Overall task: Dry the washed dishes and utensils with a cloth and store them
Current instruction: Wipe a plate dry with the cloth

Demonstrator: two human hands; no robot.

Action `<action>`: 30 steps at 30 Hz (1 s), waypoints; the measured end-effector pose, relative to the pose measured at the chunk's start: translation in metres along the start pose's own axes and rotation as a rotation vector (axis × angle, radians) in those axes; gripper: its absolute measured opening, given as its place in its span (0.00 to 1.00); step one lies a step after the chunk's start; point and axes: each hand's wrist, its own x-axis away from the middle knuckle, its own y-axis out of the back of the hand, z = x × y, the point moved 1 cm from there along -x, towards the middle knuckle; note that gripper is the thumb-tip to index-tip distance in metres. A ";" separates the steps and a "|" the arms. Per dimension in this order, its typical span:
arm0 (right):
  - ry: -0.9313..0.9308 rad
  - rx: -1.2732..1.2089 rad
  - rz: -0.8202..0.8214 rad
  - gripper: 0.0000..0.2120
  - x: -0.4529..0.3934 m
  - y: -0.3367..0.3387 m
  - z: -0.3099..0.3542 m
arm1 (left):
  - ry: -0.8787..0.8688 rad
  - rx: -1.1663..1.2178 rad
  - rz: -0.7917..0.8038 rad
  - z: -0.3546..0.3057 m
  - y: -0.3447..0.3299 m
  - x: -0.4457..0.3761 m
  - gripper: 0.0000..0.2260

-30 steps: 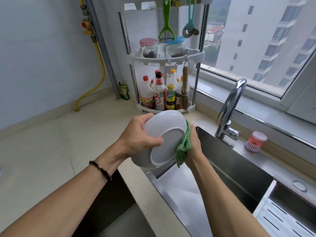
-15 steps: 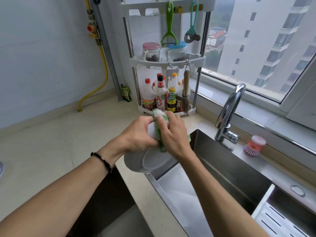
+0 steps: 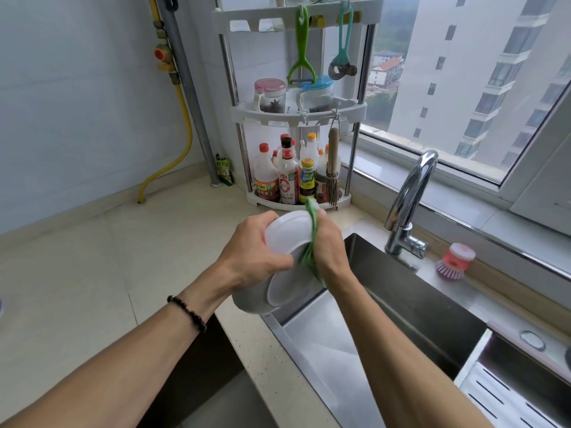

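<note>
Glossy white bowl point(image 3: 287, 239), fuzzy green cloth point(image 3: 312, 239), brushed steel sink point(image 3: 432, 307).

The left hand point(image 3: 253, 254) covers the near left side of the white bowl point(image 3: 284, 291), and its fingertips curl out of sight round the rim. The right hand point(image 3: 329, 248) hides most of the green cloth point(image 3: 312, 239); only a strip shows between hand and bowl, and a tip above the knuckles. The bowl's inside cannot be seen. Right of the right hand, the sink point(image 3: 401, 304) is cut off by the lower edge. Beyond both hands, the bottle labels on the corner rack point(image 3: 296, 115) are too small to read, and its top tier leaves the frame.
</note>
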 end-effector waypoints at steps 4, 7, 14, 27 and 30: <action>0.313 0.257 -0.043 0.25 0.021 -0.011 0.015 | -0.010 -0.031 0.017 -0.004 -0.006 -0.002 0.20; 0.092 0.008 -0.077 0.22 0.012 0.001 0.012 | -0.042 0.035 0.033 -0.007 0.001 -0.001 0.20; -0.146 -0.153 -0.109 0.20 0.004 0.035 0.003 | 0.074 0.313 0.150 -0.003 0.016 0.000 0.26; 0.447 0.411 -0.057 0.27 0.013 0.004 0.018 | 0.029 0.128 0.111 -0.001 -0.003 -0.014 0.17; 0.177 0.120 -0.008 0.28 -0.001 0.016 0.007 | -0.007 0.022 0.085 -0.001 -0.004 -0.013 0.19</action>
